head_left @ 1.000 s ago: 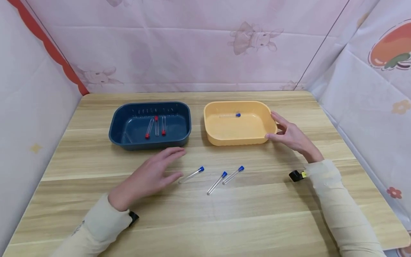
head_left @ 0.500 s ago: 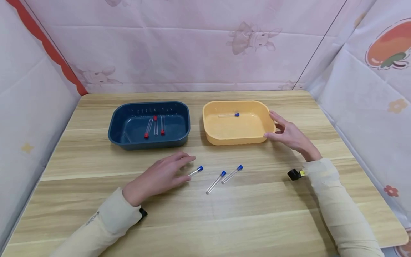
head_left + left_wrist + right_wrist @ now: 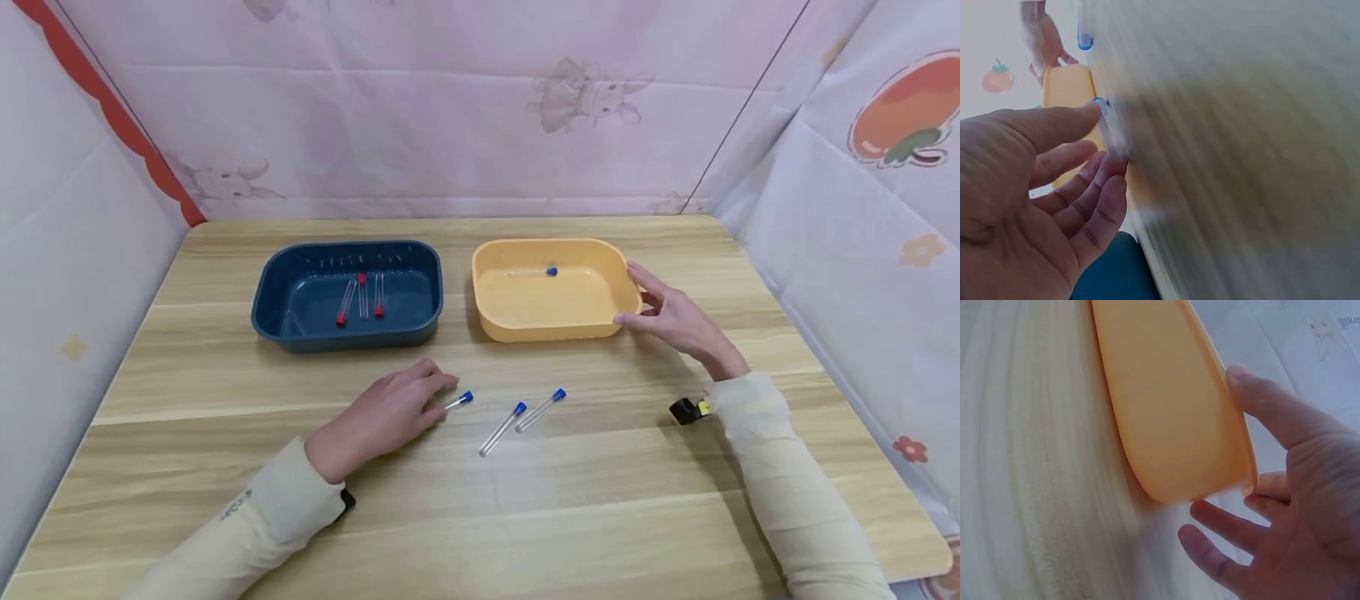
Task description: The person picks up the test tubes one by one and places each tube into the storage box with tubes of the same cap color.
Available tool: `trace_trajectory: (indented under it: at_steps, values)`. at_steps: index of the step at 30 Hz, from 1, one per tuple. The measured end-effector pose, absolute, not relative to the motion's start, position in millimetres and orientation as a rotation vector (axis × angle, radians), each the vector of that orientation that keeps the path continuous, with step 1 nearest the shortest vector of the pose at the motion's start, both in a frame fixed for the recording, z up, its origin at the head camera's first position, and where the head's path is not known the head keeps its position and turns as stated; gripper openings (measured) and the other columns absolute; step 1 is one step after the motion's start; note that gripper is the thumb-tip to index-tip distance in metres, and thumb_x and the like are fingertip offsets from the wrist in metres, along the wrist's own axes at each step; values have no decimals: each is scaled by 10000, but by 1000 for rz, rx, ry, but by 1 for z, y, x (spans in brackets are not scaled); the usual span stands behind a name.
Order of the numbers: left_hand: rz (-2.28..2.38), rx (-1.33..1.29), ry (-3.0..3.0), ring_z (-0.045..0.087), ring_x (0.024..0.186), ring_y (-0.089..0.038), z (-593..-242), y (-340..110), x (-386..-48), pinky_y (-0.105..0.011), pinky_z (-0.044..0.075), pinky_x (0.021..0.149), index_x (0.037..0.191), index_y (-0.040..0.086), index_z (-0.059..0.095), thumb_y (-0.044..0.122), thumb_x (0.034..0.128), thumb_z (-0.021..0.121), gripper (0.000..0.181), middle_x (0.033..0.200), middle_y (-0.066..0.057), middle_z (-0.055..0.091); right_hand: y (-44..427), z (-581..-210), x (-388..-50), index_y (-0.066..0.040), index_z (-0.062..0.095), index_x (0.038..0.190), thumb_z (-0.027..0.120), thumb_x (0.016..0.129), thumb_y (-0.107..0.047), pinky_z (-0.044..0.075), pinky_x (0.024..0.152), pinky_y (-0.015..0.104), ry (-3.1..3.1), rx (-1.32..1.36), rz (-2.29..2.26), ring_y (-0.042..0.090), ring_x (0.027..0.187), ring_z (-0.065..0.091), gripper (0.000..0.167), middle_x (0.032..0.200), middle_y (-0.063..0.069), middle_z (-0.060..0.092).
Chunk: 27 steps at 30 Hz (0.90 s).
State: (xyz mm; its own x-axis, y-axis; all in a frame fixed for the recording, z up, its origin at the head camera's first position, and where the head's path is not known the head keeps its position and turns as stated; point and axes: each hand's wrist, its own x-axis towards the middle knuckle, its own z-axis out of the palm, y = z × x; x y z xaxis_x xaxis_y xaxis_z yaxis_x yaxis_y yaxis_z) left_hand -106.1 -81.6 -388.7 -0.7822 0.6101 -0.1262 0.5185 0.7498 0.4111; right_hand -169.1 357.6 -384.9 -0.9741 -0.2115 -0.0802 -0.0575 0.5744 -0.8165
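Note:
My left hand (image 3: 390, 414) is low over the table, thumb and fingers apart on either side of a blue-capped test tube (image 3: 459, 401); its lower end is hidden by the hand. In the left wrist view this test tube (image 3: 1112, 128) shows blurred between thumb and fingers, and I see no clear pinch. My right hand (image 3: 678, 321) holds the right end of a yellow plastic basin (image 3: 551, 332), thumb and fingers at its corners. In the right wrist view the thumb lies on the rim of the basin (image 3: 1172, 406). One blue-capped tube (image 3: 551, 272) lies inside it.
Two more blue-capped tubes (image 3: 502, 429) (image 3: 542, 411) lie on the wooden table (image 3: 600, 517), right of my left hand. A dark blue basin (image 3: 352, 340) stands at the back left, with three red-capped tubes (image 3: 363, 298) in it. Printed cloth walls enclose the back and sides.
My left hand has moved right, to the nearest blue-capped tube, and its thumb and fingers have drawn closer round it. My right hand stays on the yellow basin.

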Motion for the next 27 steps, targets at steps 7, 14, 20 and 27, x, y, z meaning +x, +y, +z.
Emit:
trace_trajectory:
  at_steps: [7,14,20,27]
  values:
    - [522,845,2671,581,907,-128,-390,-77,-105,-315,572,863,1357,111,680,175,982,734,384,1153,-23,621,359,-386,-169,-181,182,1668,794,936,-179,493,862,99,2626,-215,-1364,351,1265,582,954,1704,48,233]
    - [492,763,2632,582,921,-163,-386,-69,-104,-342,594,881,1452,89,588,190,967,757,524,1151,-67,607,358,-386,-169,-181,184,1668,791,939,-172,493,861,100,2628,-225,-1363,354,1263,583,949,1704,52,231]
    - [491,702,2633,570,907,-187,-385,-64,-101,-343,594,861,1466,48,559,203,958,768,571,1130,-89,572,358,-386,-169,-184,193,1666,790,941,-181,492,854,98,2643,-231,-1349,359,1265,584,940,1709,31,217]
    - [554,619,2665,553,867,-189,-386,-61,-96,-294,584,771,1457,-2,549,221,948,783,603,1162,-114,520,357,-387,-168,-132,207,1658,780,947,-161,492,881,97,2637,-273,-1378,370,1314,548,914,1721,10,171]
